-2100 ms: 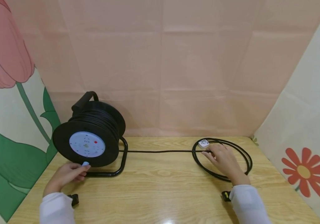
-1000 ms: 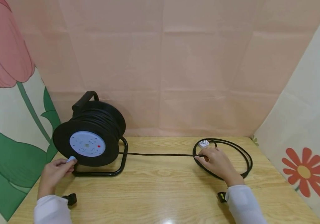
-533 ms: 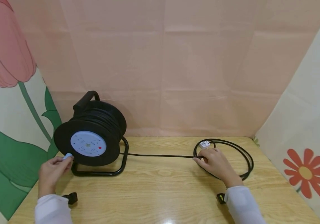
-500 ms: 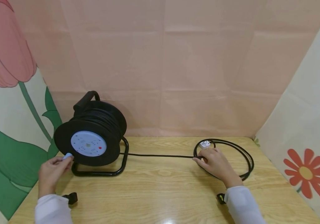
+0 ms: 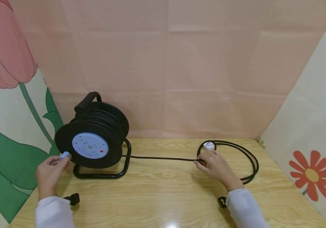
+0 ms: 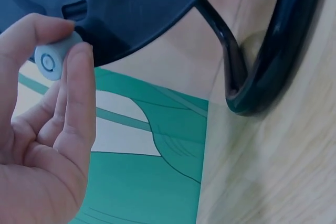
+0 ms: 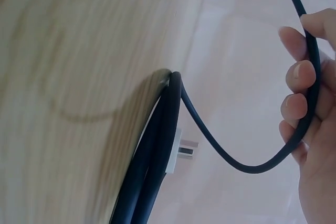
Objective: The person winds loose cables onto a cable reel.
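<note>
One reel [image 5: 91, 139], one cable [image 5: 163, 158]: your left hand [image 5: 48, 172] pinches the reel's knob [image 5: 64, 155], your right hand [image 5: 215, 166] grips the cable.

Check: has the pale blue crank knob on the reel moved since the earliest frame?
Yes. The knob, pinched by the left hand, has swung from under the socket face up to its left.

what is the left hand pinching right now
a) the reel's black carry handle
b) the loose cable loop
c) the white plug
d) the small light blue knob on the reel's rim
d, the left hand pinches the light blue knob at the rim of the cable reel between thumb and fingers; the white plug lies far off by the right hand.
</note>
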Motion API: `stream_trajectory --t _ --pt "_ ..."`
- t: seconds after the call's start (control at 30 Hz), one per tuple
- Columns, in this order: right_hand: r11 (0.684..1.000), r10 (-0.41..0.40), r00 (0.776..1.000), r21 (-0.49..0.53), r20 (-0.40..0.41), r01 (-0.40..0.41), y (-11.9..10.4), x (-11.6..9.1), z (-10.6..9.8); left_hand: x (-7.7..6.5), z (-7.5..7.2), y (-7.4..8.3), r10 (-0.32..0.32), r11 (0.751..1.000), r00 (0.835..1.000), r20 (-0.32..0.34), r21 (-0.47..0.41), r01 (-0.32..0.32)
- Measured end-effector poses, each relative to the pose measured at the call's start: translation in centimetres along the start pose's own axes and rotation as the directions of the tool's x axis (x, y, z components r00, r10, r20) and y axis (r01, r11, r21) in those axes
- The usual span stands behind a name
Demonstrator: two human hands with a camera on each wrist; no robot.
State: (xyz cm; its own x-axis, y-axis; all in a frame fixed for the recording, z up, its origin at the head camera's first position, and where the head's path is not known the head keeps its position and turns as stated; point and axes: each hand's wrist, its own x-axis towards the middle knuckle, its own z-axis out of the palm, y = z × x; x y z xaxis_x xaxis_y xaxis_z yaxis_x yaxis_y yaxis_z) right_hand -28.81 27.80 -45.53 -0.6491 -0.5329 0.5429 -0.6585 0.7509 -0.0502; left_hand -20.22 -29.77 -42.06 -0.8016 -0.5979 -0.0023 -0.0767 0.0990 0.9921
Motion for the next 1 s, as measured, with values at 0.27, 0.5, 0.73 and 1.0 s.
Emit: stream_trajectory --t 0.27,0.5,0.73,1.0 --pt "1.000 -0.024 1.000 0.016 -0.002 0.024 -0.7 0.2 0.1 -0.3 0.0 0.6 -0.038 0.999 0.998 -0.056 -0.027 0.037" --pt "0.999 -0.018 1.000 0.031 0.016 0.017 -1.4 0.5 0.3 -0.4 -0.1 1.2 -0.081 0.973 0.996 -0.049 -0.220 0.068" --pt "0.999 -0.035 0.999 0.030 0.041 0.034 -2.3 0.8 0.6 -0.6 0.0 2.0 -0.090 0.941 0.994 -0.067 -0.333 0.063" --pt "0.997 -0.083 0.996 0.008 0.027 0.083 -3.1 1.1 1.1 -0.9 0.4 2.9 -0.101 0.880 0.990 -0.098 -0.472 0.043"
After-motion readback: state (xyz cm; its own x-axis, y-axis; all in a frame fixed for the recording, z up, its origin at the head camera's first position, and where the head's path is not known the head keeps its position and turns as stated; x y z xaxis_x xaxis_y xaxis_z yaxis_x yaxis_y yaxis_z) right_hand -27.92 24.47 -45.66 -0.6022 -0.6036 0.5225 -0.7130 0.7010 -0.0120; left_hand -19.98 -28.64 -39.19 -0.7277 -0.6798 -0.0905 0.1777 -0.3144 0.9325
